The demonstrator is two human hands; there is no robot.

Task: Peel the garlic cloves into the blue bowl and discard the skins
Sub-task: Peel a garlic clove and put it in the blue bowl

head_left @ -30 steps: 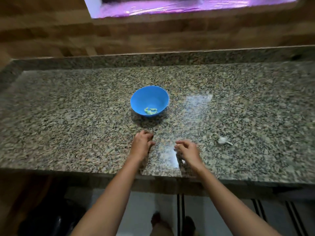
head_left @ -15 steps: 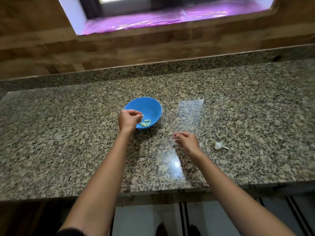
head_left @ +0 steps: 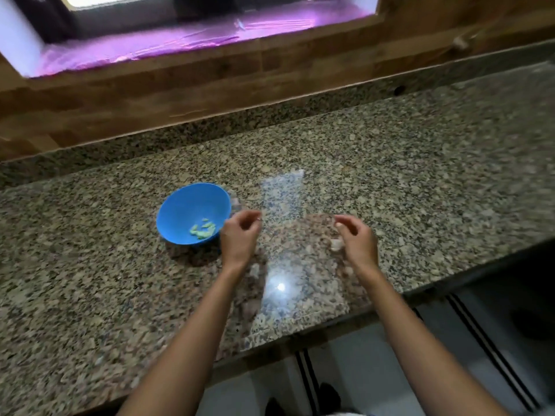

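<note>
Garlic cloves (head_left: 203, 230): pale yellow-green peeled pieces in a small heap at the bowl's bottom, too blurred to count.
Bowl: one round blue plastic bowl (head_left: 180, 211) on the speckled granite table (head_left: 90, 280), just left of the left hand.
Left hand (head_left: 240, 235): fingers curled toward the thumb; I cannot tell if it holds anything.
Right hand (head_left: 359, 240): fingers curled, with one pale bit (head_left: 336, 244) by the palm; I cannot tell if it is grasped.
</note>
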